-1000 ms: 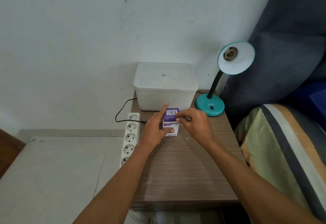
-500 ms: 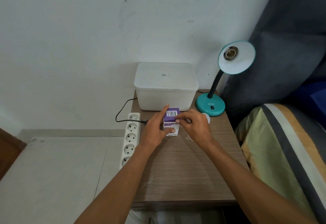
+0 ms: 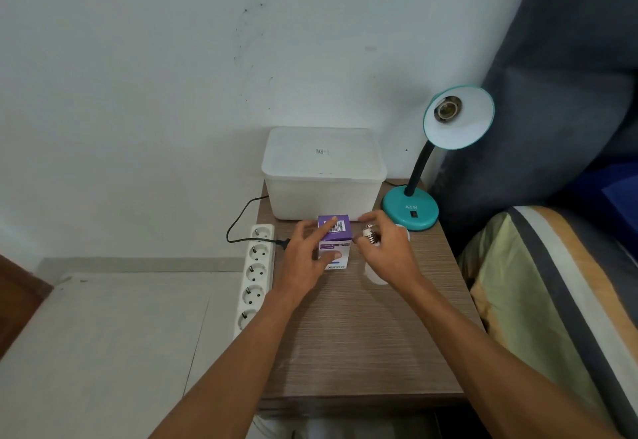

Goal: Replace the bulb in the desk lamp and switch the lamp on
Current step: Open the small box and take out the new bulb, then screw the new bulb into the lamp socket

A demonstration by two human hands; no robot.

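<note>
Left hand clasped on upright purple-and-white bulb box at centre of wooden bedside table: forefinger across top, thumb on front. Right hand curled around bulb, screw cap showing, glass mostly hidden, perhaps white. Teal desk lamp behind, socket empty.

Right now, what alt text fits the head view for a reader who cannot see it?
On a wooden bedside table, a left hand holds a small purple and white box while the right hand holds a bulb beside it. Behind stand a white plastic tub and a teal desk lamp with an empty socket.
</note>
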